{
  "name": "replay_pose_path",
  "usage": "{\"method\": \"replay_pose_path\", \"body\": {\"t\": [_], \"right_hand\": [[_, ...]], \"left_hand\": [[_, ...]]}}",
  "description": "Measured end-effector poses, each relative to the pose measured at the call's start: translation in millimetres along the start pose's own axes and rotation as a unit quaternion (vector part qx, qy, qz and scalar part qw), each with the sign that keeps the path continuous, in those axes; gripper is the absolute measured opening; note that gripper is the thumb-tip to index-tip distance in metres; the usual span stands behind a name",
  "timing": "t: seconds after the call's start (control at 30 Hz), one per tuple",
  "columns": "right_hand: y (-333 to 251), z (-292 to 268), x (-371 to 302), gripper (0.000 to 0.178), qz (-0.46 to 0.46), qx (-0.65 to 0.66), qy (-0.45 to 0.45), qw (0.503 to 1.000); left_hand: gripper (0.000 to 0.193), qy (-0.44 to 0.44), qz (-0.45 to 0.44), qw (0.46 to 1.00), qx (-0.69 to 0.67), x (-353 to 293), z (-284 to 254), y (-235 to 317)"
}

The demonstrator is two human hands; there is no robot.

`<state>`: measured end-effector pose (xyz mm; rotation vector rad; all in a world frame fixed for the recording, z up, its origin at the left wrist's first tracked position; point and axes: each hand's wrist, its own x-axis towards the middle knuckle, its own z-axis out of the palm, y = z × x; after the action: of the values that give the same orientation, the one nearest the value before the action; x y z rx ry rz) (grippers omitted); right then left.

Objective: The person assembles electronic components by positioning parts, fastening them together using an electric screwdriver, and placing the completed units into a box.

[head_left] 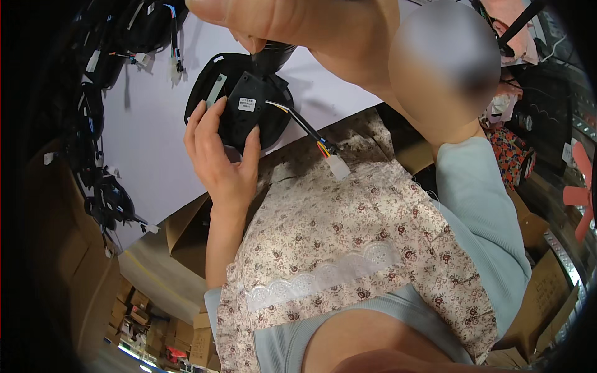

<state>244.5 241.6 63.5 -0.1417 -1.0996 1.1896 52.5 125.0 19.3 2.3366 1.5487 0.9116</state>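
Note:
On the white table lies a black plastic housing with a rounded outline. A black motor unit with a white label is seated inside it, beside a pale narrow strip. Colored wires run from the unit to a white connector, which hangs over the table's near edge. My left hand grips the near side of the housing, thumb and fingers apart around the unit. Above, close to the camera, my right hand is closed around a black tapered tool pointing down at the unit; its tip is hidden.
Several black housings with wires and connectors line the table's left side. Cardboard boxes stand below the near edge. To the right are a pink fan and a patterned cloth. The white tabletop extends around the housing.

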Motion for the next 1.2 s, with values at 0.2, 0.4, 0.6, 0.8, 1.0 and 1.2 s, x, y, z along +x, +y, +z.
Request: {"method": "replay_pose_path", "body": {"t": [0.2, 0.4, 0.6, 0.8, 1.0, 1.2], "right_hand": [[5.8, -6.6, 2.5, 0.017, -0.008, -0.030, -0.030, 0.999], [-3.4, 8.3, -1.6, 0.017, 0.016, -0.125, -0.074, 0.989], [-21.3, 4.2, 8.7, 0.018, 0.051, -0.260, -0.152, 0.952], [-29.7, 23.1, 2.7, 0.025, 0.126, -0.196, -0.062, 0.971], [-95.2, -18.1, 15.7, 0.019, -0.062, -0.133, 0.119, 0.982], [-159.0, -85.5, 37.8, 0.014, -0.223, -0.275, 0.229, 0.907]], "left_hand": [[0.055, 0.010, 0.011, 1.000, 0.002, 5.7, 4.2, -0.9], [0.055, 0.016, -0.013, 1.000, 0.002, -1.1, -4.8, 0.1], [0.055, 0.026, -0.018, 0.999, -0.014, 1.3, 2.0, -0.1], [0.054, 0.013, -0.011, 1.000, -0.020, 2.7, -2.7, -1.7], [0.051, -0.071, 0.030, 0.996, -0.036, 16.9, -5.2, -2.8], [0.059, -0.078, 0.079, 0.989, -0.099, 42.6, 13.7, 7.2]]}}
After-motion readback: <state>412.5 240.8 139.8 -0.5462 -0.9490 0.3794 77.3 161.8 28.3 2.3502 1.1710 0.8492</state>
